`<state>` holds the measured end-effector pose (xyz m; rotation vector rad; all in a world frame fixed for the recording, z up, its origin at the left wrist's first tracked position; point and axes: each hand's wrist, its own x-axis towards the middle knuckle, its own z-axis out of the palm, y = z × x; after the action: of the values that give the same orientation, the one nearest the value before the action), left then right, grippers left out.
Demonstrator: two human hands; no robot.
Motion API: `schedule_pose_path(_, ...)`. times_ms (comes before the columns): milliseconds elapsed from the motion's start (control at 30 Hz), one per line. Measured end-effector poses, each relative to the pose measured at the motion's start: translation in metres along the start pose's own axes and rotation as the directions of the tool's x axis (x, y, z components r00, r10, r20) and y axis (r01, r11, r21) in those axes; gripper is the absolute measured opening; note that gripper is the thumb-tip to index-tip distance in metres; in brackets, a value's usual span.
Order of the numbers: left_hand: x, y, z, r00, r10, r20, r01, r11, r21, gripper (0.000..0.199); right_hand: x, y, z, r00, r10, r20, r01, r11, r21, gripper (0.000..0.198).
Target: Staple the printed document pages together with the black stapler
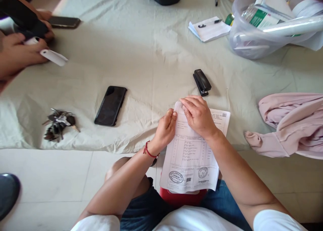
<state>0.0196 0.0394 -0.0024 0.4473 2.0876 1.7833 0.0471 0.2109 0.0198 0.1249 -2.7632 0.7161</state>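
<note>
A printed paper form (189, 158) with round stamps at its lower end lies at the bed's near edge, over my lap. My left hand (165, 128) pinches its top left edge; a red string circles that wrist. My right hand (198, 115) presses down on the sheet's top, fingers curled near the corner. A second sheet (222, 118) peeks out underneath on the right. A black stapler (202, 82) lies just beyond my right hand, apart from it.
On the pale bedsheet (141, 49): a black phone (110, 105), a bunch of keys (58, 123), a pink garment (290, 123), a notepad with pen (210, 28), a clear plastic tub (267, 22). Another person's hands (20, 46) at far left hold a white object, near a second phone (64, 22).
</note>
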Motion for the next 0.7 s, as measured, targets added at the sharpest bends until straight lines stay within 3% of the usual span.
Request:
schedule_pose_path(167,0.000,-0.002,0.000,1.000,0.017,0.011,-0.017,1.000,0.004,0.043,0.001,0.001,0.000,0.999,-0.019,0.044,0.018,0.999,0.026,0.041)
schedule_pose_path(433,-0.003,-0.001,0.002,0.995,0.065,0.071,-0.072,0.992,0.107,0.036,0.008,0.005,-0.011,0.990,0.135,0.034,-0.139,0.927,0.348,0.029)
schedule_pose_path(600,-0.005,0.003,0.001,0.996,0.026,0.081,-0.034,0.995,0.096,0.025,0.010,0.007,-0.011,0.988,0.153,0.033,-0.154,0.925,0.346,0.030)
schedule_pose_path(700,-0.005,0.008,-0.002,0.991,-0.029,0.127,0.018,0.996,0.087,0.028,0.010,0.007,-0.011,0.981,0.188,0.044,-0.193,0.940,0.282,0.032)
